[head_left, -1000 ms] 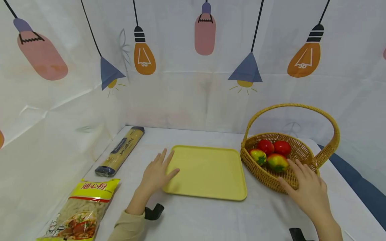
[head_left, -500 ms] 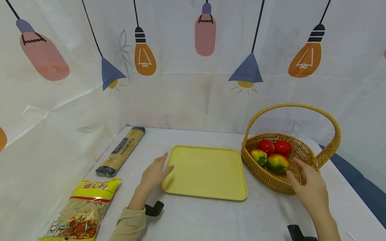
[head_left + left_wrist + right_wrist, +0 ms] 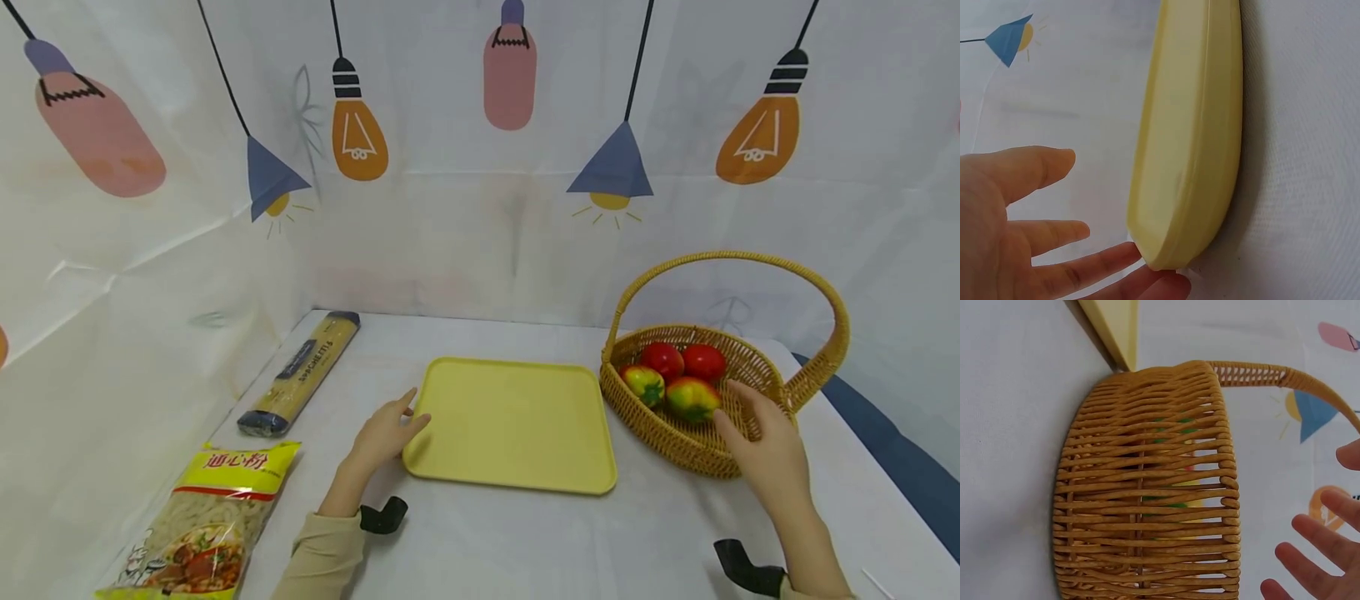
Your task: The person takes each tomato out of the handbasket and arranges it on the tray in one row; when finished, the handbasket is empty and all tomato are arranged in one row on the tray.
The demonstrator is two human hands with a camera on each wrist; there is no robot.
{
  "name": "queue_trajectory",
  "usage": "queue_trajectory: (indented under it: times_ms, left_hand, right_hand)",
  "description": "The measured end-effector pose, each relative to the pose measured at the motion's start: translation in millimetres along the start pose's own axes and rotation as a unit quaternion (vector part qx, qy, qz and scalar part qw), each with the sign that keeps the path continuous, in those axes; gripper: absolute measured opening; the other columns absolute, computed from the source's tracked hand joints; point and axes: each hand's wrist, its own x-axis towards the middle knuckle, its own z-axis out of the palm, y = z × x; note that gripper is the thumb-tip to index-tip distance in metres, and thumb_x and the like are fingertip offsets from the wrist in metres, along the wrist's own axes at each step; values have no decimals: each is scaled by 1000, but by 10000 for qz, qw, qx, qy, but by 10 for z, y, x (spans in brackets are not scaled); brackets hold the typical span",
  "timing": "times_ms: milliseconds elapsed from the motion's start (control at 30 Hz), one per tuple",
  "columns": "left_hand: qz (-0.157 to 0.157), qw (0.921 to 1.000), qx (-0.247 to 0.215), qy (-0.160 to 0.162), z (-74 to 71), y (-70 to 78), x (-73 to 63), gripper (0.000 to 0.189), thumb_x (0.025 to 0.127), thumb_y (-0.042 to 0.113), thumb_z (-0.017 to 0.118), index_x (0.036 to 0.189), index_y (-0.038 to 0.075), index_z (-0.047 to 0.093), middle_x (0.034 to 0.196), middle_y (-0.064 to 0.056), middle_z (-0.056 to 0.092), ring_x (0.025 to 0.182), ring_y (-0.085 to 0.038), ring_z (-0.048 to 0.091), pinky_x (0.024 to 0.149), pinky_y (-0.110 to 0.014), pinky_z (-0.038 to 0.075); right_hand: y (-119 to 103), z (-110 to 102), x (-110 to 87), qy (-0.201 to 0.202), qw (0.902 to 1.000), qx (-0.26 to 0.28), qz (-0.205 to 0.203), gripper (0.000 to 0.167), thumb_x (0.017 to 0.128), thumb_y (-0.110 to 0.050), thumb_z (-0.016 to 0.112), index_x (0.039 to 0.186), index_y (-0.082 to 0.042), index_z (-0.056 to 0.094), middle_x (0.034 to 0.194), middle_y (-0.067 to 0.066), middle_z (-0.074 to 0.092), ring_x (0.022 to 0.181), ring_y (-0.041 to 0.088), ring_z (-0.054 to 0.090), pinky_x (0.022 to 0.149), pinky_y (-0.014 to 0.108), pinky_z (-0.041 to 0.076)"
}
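My left hand (image 3: 382, 435) is at the left edge of a yellow rectangular tray (image 3: 517, 425) lying on the table. In the left wrist view, its fingers (image 3: 1088, 269) are extended and some touch the tray's corner; the thumb stands apart. My right hand (image 3: 776, 454) hovers over the near right rim of a wicker basket (image 3: 686, 454), its fingers spread and holding nothing. Nearest to it is a yellow-red-green pepper-like piece (image 3: 692, 400) in the basket. A similar piece (image 3: 643, 385) and two shiny red, tomato-like pieces (image 3: 703, 362) lie beside it.
A spaghetti pack (image 3: 303, 375) lies at the back left, with a yellow-topped bag of pasta (image 3: 217, 521) in front of it. The basket's tall handle (image 3: 750, 258) arches above it. A lamp-patterned cloth (image 3: 450, 242) hangs behind the table.
My left hand has drawn back slightly from over the tray to its left edge. My right hand has shifted a little, its fingers now more bent. The tray and basket stay put.
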Motion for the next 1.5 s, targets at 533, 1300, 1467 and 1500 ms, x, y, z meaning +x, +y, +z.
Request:
queue_trajectory:
  times_ms: [533, 1300, 1467, 1500]
  left_hand:
    - [-303, 9965, -740, -247, 31, -109, 33, 60, 88, 27, 60, 138, 0, 40, 111, -18, 59, 75, -18, 57, 58, -29, 50]
    - [-505, 9821, -1770, -395, 55, -186, 58, 58, 80, 7, 63, 135, 1, 45, 109, -16, 57, 64, -16, 59, 49, -30, 53]
    - [-506, 9741, -2165, -414, 66, -244, 66, 57, 79, 5, 62, 134, 0, 46, 108, -16, 56, 63, -17, 59, 50, -31, 54]
    - [-511, 9722, -2242, -433, 70, -257, 69, 58, 79, 5, 62, 134, 0, 46, 108, -17, 55, 63, -17, 58, 50, -32, 54]
  right_hand:
    - [54, -23, 134, -211, 9996, 160, 10, 54, 93, -27, 52, 138, 0, 38, 132, 28, 43, 116, 47, 39, 88, 60, 39]
    - [341, -38, 341, -776, 9851, 1295, 824, 54, 94, -39, 48, 141, -16, 36, 113, -21, 44, 94, -12, 35, 83, 33, 37]
    - [356, -43, 380, -881, 9851, 1293, 717, 54, 94, -37, 48, 140, -11, 36, 113, -17, 44, 92, -12, 36, 74, 19, 36]
    - [354, -48, 391, -908, 9844, 1339, 690, 53, 94, -36, 47, 140, -10, 36, 113, -15, 45, 92, -12, 37, 73, 17, 37]
